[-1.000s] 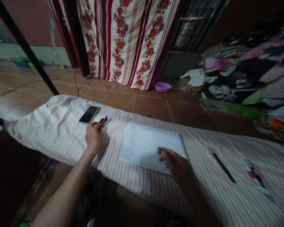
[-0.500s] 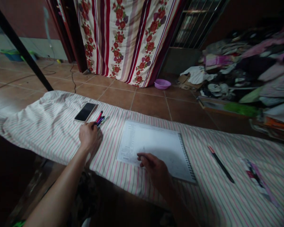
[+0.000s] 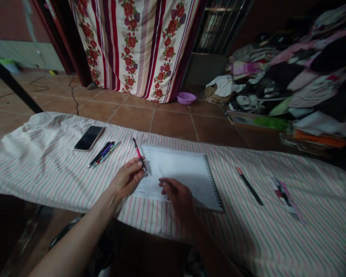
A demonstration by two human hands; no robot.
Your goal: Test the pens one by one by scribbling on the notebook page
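Observation:
My left hand (image 3: 129, 176) pinches a red pen (image 3: 137, 150) with black ends between thumb and fingers, over the left edge of a spiral notebook (image 3: 178, 161). The notebook lies open to a pale page with small print along its left side and a coil on its right. My right hand (image 3: 177, 192) rests at the notebook's lower part with its fingers curled together; whatever is in them, if anything, is hidden. Left of my left hand, several pens (image 3: 105, 153) lie in a bunch, beside a dark-screened phone (image 3: 89, 138).
The striped cloth (image 3: 161, 217) covers the long surface. On it, right of the notebook, lie a black pen with an orange end (image 3: 249, 186) and a pen packet (image 3: 286, 200). Beyond are a purple basin (image 3: 186, 98), a floral curtain (image 3: 144, 50) and heaped clothes (image 3: 300, 73).
My left hand has picked the red pen from the bunch and carried it right to the notebook. My right hand stays over the page. The view has turned slightly right.

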